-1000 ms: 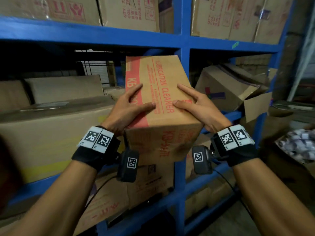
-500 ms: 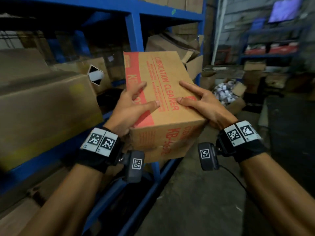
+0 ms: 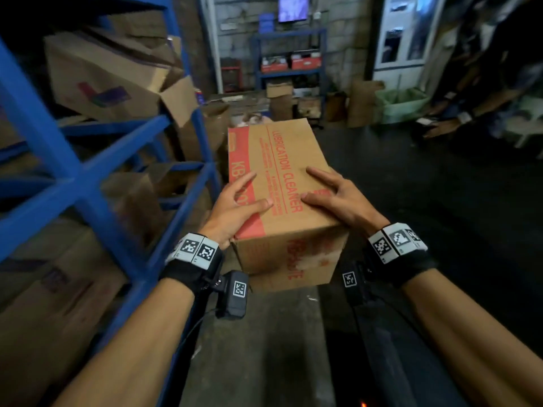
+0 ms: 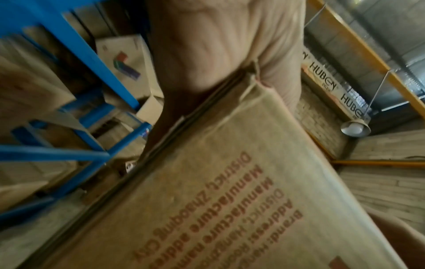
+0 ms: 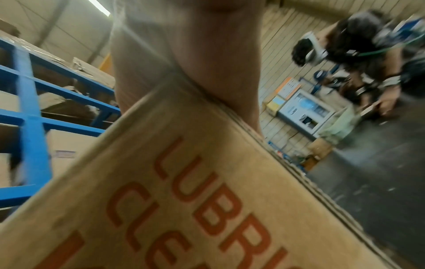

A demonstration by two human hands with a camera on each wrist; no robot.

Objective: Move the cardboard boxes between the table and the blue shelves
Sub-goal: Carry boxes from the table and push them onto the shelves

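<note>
**Box leaving the shelves, heading across the floor**

The blue shelves (image 3: 97, 174), which were filling the view a second ago, are now sliding off to the left of the frame, their stored boxes (image 3: 102, 77) staying behind. At centre, the cardboard box (image 3: 282, 198) is hanging in the air over the concrete floor (image 3: 264, 348), clear of any shelf. The left hand (image 3: 235, 205) is clamping its left edge, thumb lying across the top; at centre right, the right hand (image 3: 338, 198) is clamping the opposite edge likewise. The carry toward the table is probably under way, though no table is showing yet.
</note>
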